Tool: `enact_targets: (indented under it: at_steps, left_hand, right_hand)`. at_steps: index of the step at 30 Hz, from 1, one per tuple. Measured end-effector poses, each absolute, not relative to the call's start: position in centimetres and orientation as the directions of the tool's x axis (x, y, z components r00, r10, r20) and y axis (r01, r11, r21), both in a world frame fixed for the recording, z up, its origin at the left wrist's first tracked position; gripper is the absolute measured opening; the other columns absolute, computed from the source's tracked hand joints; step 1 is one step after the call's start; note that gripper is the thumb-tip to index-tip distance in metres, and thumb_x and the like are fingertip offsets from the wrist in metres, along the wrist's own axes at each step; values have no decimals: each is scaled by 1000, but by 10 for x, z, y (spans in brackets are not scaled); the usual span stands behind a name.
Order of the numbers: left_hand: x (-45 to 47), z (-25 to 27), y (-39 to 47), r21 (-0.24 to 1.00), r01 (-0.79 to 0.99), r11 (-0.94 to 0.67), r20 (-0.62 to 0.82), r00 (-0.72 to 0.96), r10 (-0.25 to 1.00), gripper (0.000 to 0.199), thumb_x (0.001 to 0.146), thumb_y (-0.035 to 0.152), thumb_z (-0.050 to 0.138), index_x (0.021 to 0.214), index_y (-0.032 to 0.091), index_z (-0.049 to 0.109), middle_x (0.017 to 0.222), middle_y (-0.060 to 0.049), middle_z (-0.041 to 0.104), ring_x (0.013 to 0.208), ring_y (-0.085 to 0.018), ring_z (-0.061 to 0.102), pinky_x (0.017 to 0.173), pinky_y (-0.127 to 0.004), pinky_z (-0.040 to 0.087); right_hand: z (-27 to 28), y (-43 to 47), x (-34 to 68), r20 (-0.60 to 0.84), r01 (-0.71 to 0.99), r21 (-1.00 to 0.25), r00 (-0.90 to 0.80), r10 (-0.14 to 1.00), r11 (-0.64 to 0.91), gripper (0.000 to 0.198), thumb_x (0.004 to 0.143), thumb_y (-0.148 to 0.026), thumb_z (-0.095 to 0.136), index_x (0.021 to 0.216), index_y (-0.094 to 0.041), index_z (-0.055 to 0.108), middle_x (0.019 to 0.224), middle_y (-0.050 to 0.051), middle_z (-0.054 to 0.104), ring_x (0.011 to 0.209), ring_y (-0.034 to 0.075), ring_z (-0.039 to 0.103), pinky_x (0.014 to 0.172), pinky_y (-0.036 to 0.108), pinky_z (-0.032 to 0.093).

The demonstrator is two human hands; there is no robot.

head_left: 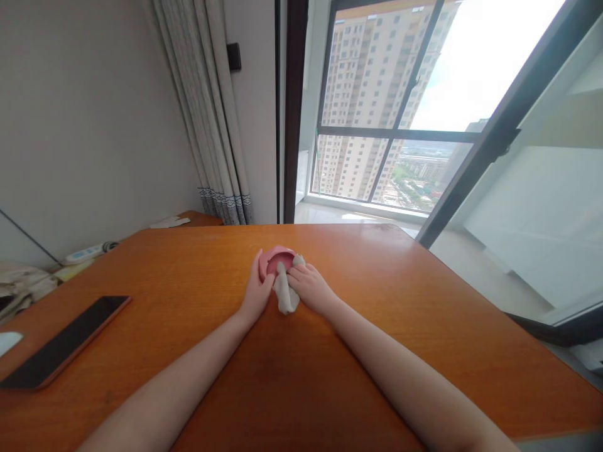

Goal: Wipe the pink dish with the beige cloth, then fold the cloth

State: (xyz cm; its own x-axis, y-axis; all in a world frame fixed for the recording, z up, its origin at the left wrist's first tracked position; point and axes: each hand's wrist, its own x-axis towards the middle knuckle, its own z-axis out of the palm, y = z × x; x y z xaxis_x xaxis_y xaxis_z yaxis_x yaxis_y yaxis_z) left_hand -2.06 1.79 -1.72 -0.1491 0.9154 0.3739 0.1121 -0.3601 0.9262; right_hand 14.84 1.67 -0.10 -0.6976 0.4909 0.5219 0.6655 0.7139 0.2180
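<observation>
A small pink bowl (274, 253) is tilted over the wooden table with its hollow side towards me. My left hand (257, 290) is closed around the bowl's left side, thumb at the near rim. At the right rim, my right hand (311, 285) grips a whitish cloth (286, 297). Part of the cloth lies inside the bowl, and a loose end hangs down between my hands. Another bit of it shows above my right fingers. The fingertips of my right hand are partly hidden by the cloth.
The wooden table (226, 389) spreads out beneath my arms. A black tablet-like device (66, 342) lies at the left, a white object (9, 341) beside it. At the far left edge is a power strip (85, 253). Beyond the table are a curtain (207, 113) and a window (396, 133).
</observation>
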Motion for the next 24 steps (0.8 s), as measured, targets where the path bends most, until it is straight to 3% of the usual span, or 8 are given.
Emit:
enact_targets:
  at_steps: [3, 5, 9, 12, 15, 18, 21, 24]
  left_hand:
    - [-17, -17, 15, 950, 28, -311, 312, -107, 944, 75, 74, 31, 62, 139, 21, 26, 123, -11, 55, 115, -23, 53, 103, -43, 37]
    - [-12, -19, 13, 966, -51, -253, 246, -106, 963, 81, 75, 34, 63, 141, 22, 18, 120, -11, 57, 111, -22, 56, 100, -42, 41]
    - [-8, -24, 12, 967, -43, -252, 242, -157, 957, 63, 76, 33, 61, 132, 23, 35, 134, -9, 46, 123, -21, 46, 105, -37, 35]
    - [-12, -24, 14, 962, -6, -274, 269, -171, 948, 50, 79, 28, 54, 127, 23, 41, 130, -8, 50, 120, -21, 49, 105, -39, 35]
    - [-15, -20, 14, 943, 70, -324, 332, -157, 930, 53, 76, 24, 55, 127, 21, 41, 130, -9, 50, 123, -22, 46, 107, -39, 33]
    - [-13, -16, 11, 933, 92, -349, 359, -154, 920, 69, 71, 26, 64, 132, 18, 34, 137, -12, 43, 128, -24, 41, 109, -39, 30]
    - [-7, -16, 7, 947, -66, -314, 304, -123, 944, 83, 70, 31, 68, 138, 21, 22, 137, -13, 43, 124, -23, 46, 105, -39, 37]
    - [-2, -21, 4, 953, -209, -221, 213, -60, 975, 74, 75, 35, 64, 136, 23, 24, 129, -12, 53, 114, -22, 55, 96, -39, 46]
  right_hand:
    - [-4, 16, 149, 500, 708, 191, -666, 553, 680, 14, 91, -22, 48, 88, -18, 61, 85, 5, 59, 88, 19, 48, 72, 32, 35]
    - [-6, 14, 147, 504, 718, 187, -656, 562, 670, 13, 91, -23, 50, 88, -19, 62, 85, 5, 60, 88, 19, 47, 73, 33, 34]
    - [-8, 13, 143, 526, 716, 173, -648, 551, 676, 13, 91, -23, 49, 92, -18, 62, 86, 6, 60, 88, 20, 47, 74, 34, 34]
    - [-6, 14, 143, 517, 689, 171, -671, 531, 704, 15, 91, -22, 48, 97, -18, 61, 89, 6, 59, 90, 19, 47, 75, 33, 35]
    - [-5, 16, 145, 516, 697, 162, -664, 542, 699, 17, 92, -22, 47, 102, -18, 60, 92, 6, 59, 92, 19, 47, 76, 33, 36]
    - [-8, 17, 146, 542, 734, 153, -622, 565, 661, 17, 91, -22, 48, 102, -18, 61, 90, 7, 60, 92, 21, 47, 75, 33, 36]
    - [-14, 15, 144, 571, 745, 156, -604, 557, 648, 17, 91, -22, 48, 96, -18, 63, 87, 7, 59, 88, 21, 47, 72, 34, 35]
    - [-17, 13, 141, 594, 736, 151, -601, 535, 660, 16, 90, -21, 49, 98, -17, 63, 88, 8, 59, 88, 21, 47, 72, 34, 35]
